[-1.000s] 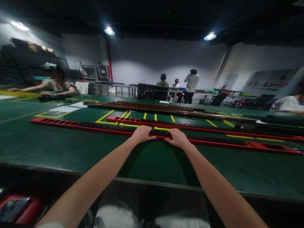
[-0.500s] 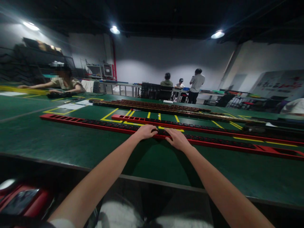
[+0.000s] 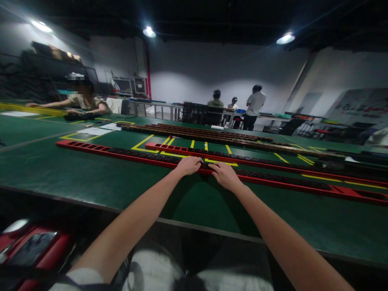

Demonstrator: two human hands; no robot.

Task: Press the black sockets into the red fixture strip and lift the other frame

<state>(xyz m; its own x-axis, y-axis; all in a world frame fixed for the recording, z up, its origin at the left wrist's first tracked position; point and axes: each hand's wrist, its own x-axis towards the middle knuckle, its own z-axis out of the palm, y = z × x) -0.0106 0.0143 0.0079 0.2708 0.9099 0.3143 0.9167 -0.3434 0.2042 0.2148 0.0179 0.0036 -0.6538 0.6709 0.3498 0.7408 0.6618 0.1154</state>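
Observation:
A long red frame (image 3: pixel 291 186) lies across the green table in front of me, with a row of black square pieces (image 3: pixel 145 155) seated in its slots. My left hand (image 3: pixel 189 165) bends over this frame near its middle, fingertips on the black pieces and thumb toward the near edge. Just to the right, my right hand (image 3: pixel 226 175) grips the same frame, its fingers pointing left across the top. A small gap separates the two hands. What lies directly under the fingertips is hidden.
Behind lies a second red frame (image 3: pixel 260 161) with black pieces. Farther back are long brown strips (image 3: pixel 194 131). Yellow tape (image 3: pixel 221 162) marks the green table (image 3: pixel 100 182). A co-worker (image 3: pixel 86 99) sits at the left; other people are at the back.
The view has shifted slightly, so the table's contents sit a little farther right. The fingers of my right hand have shifted slightly on the frame; both hands stay at its middle.

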